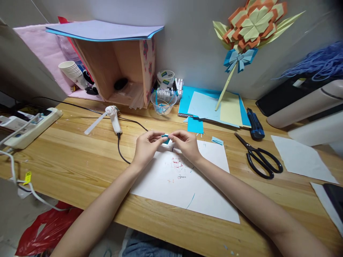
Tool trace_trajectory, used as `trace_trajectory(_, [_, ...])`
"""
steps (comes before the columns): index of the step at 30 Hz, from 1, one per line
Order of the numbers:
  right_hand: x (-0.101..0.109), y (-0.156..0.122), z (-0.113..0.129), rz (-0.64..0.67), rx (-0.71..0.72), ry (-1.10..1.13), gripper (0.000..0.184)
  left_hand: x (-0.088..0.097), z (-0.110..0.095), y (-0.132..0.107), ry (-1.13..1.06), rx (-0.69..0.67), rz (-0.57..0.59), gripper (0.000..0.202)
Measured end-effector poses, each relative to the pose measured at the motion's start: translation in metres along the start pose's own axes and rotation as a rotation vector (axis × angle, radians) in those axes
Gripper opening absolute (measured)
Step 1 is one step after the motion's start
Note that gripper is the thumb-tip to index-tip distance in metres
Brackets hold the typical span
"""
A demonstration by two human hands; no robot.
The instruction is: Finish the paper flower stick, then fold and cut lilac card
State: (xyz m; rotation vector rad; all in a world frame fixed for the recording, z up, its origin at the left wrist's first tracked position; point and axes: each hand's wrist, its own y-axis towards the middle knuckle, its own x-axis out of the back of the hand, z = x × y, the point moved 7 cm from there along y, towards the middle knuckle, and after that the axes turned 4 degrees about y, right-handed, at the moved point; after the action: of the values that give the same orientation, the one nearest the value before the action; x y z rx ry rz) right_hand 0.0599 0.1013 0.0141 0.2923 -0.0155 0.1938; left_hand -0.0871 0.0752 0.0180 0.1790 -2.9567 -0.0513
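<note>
My left hand (146, 145) and my right hand (185, 142) meet over the top edge of a white sheet (184, 185) on the wooden table (80, 157). Both pinch a small blue folded paper piece (166, 138) between fingertips, each hand closed on one side of it. The sheet carries faint red and blue marks. Most of the blue piece is hidden by my fingers.
A white glue gun (114, 117) with a black cord lies left of my hands. Black scissors (258, 159), a blue cutter (255, 125), blue paper scraps (195, 125), a clear bowl (163, 101), stacked coloured papers (214, 105), a power strip (29, 126) and a paper flower (253, 25) surround them.
</note>
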Motion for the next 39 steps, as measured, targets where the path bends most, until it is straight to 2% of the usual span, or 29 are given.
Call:
trace_trajectory(3, [0.0, -0.001, 0.002, -0.008, 0.011, 0.027, 0.01, 0.001, -0.003, -0.002, -0.01, -0.009, -0.02, 0.032])
trace_trajectory(7, [-0.002, -0.001, 0.008, 0.035, 0.075, -0.011, 0.011, 0.003, -0.014, -0.006, 0.054, -0.119, -0.035, 0.03])
trace_trajectory(11, [-0.001, 0.0, 0.005, 0.028, 0.043, -0.009, 0.01, 0.001, -0.019, -0.008, 0.15, -0.175, -0.001, 0.026])
trace_trajectory(20, [-0.002, 0.002, -0.004, 0.011, -0.076, 0.059, 0.01, -0.001, -0.011, -0.005, 0.071, -0.139, -0.02, 0.026])
trace_trajectory(26, [-0.003, -0.001, -0.005, -0.019, -0.093, 0.064, 0.011, -0.002, -0.002, -0.003, -0.041, -0.032, -0.025, 0.03])
trace_trajectory(30, [-0.002, -0.004, 0.0, -0.036, -0.037, -0.004, 0.012, -0.003, -0.001, -0.002, -0.048, 0.002, -0.014, 0.032])
trace_trajectory(34, [-0.001, -0.004, 0.008, -0.032, 0.064, -0.096, 0.01, -0.002, -0.006, -0.003, 0.002, -0.055, -0.016, 0.031])
trace_trajectory(39, [-0.002, -0.003, 0.013, -0.015, 0.104, -0.137, 0.011, -0.001, -0.007, -0.004, 0.055, -0.103, -0.03, 0.026])
